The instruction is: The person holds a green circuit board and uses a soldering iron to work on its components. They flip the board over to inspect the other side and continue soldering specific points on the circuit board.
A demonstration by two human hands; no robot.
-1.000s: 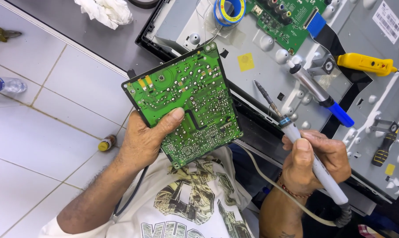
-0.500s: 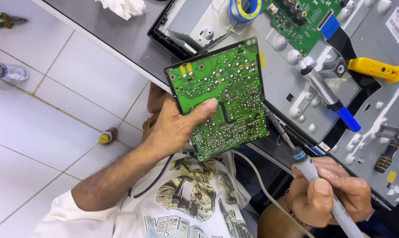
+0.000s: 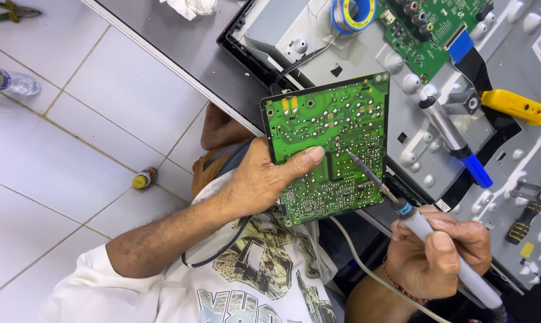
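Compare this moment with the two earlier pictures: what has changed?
The soldering iron in the right hand has swung in; its tip now meets the green circuit board, after pointing clear of it. The left hand holds the board as before. Both grips are unchanged.

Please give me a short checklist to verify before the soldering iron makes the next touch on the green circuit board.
1. Left hand grips the green circuit board, thumb across the solder side: ok.
2. Right hand holds the soldering iron by its handle, away from the metal tip: ok.
3. Tip is at the board surface, near the middle right: ok; whether it touches the intended joint: cannot tell.
4. Thumb is apart from the tip: ok, but close.
5. Iron's cable runs free below the board: ok.
6. Solder spool lies on the open chassis, not in hand: not ok if solder is needed.
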